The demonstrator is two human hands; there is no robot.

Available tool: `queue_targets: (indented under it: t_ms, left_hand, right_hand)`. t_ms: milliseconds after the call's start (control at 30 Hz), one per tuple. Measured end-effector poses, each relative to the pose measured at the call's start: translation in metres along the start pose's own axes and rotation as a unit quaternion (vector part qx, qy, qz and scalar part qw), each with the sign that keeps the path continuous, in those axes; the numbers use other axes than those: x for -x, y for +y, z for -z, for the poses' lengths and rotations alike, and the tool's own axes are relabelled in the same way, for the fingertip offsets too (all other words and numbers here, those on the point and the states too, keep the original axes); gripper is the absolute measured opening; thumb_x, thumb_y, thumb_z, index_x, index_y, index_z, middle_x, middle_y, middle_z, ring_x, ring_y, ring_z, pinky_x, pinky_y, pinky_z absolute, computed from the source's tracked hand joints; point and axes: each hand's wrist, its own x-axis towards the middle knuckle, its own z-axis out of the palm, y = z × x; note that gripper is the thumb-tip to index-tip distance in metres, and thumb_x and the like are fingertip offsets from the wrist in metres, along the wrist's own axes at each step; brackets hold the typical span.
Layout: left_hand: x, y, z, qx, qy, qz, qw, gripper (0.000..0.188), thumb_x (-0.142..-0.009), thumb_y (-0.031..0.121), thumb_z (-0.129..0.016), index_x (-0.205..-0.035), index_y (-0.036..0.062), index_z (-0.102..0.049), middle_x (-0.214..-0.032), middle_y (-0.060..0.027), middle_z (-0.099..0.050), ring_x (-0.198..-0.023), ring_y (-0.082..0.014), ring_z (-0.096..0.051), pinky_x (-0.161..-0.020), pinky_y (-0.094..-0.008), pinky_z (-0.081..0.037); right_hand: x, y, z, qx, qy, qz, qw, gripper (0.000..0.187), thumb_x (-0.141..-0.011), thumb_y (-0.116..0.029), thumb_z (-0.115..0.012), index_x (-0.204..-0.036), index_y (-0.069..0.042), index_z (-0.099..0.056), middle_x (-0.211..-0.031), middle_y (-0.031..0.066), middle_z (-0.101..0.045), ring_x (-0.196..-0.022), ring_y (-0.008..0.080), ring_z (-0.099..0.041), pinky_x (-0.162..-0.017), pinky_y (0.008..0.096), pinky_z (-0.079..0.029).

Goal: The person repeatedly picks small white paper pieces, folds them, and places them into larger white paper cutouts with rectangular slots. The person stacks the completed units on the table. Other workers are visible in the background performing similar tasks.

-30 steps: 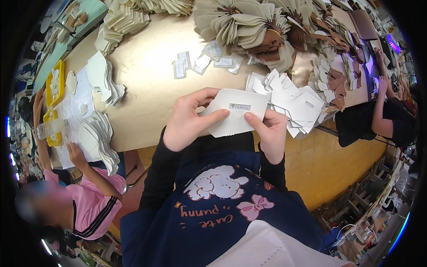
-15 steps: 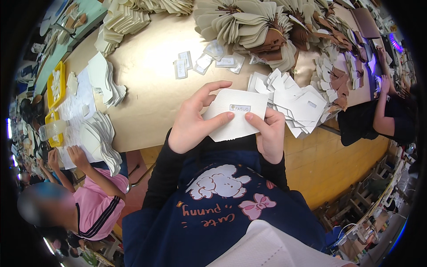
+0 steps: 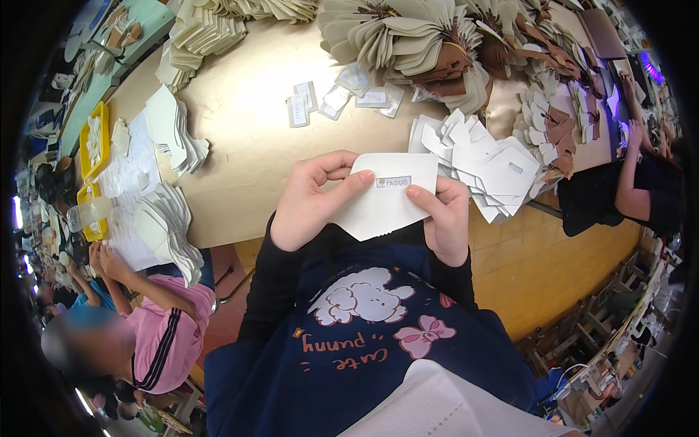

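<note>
Between both hands I hold a white cut piece (image 3: 382,211) of leather-like sheet, above the near edge of the table. A small grey rectangular label (image 3: 394,183) shows in its upper part. My left hand (image 3: 306,204) grips the left side, its thumb lying just left of the label and its fingers behind the piece. My right hand (image 3: 445,222) pinches the right side, thumb tip just below the label's right end; its other fingers are partly hidden. Right beside my right hand, a loose pile of similar white pieces (image 3: 477,164) lies on the table.
Small label cards (image 3: 298,111) lie on the gold-coloured tabletop (image 3: 240,138). Large bundles of beige pieces (image 3: 408,44) stand at the back. White stacks (image 3: 167,226) and yellow trays (image 3: 96,138) are at left, near a co-worker in pink (image 3: 171,313). Another person's arm (image 3: 633,175) is at right.
The white piece has turned slightly in my hands. My left thumb has moved up and left, off the label's lower edge. The left co-worker's hands have come together.
</note>
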Motion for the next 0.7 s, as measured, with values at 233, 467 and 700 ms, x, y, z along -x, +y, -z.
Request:
queue_targets:
  t_ms: [233, 467, 700]
  left_hand:
    - [0.002, -0.002, 0.001, -0.045, 0.013, -0.003, 0.999, 0.023, -0.095, 0.016, -0.067, -0.105, -0.005, -0.066, -0.088, -0.0067, -0.073, -0.076, -0.0062, -0.063, -0.067, -0.0207, -0.049]
    - [-0.001, -0.007, 0.0, -0.091, 0.04, -0.008, 0.995, 0.023, -0.092, 0.016, -0.065, -0.102, -0.0051, -0.068, -0.084, -0.0066, -0.073, -0.074, -0.0061, -0.062, -0.067, -0.0238, -0.05]
    - [-0.001, -0.009, 0.002, -0.117, 0.049, -0.01, 0.992, 0.025, -0.091, 0.017, -0.065, -0.101, -0.0062, -0.068, -0.083, -0.0097, -0.074, -0.073, -0.0079, -0.064, -0.067, -0.0248, -0.051]
  right_hand:
    - [-0.001, 0.001, -0.004, 0.063, 0.02, 0.05, 0.997, 0.021, -0.095, -0.008, -0.066, -0.106, 0.009, -0.071, -0.089, 0.0072, -0.072, -0.076, 0.0066, -0.062, -0.069, 0.0215, -0.048]
    - [-0.003, 0.006, -0.002, 0.058, 0.017, 0.019, 0.998, 0.022, -0.095, -0.009, -0.067, -0.106, 0.01, -0.071, -0.087, 0.0062, -0.072, -0.073, 0.0054, -0.061, -0.065, 0.0205, -0.047]
    - [-0.004, 0.012, -0.004, 0.038, 0.018, -0.003, 0.999, 0.022, -0.094, -0.009, -0.067, -0.105, 0.01, -0.071, -0.086, 0.0069, -0.072, -0.072, 0.0054, -0.061, -0.063, 0.0205, -0.047]
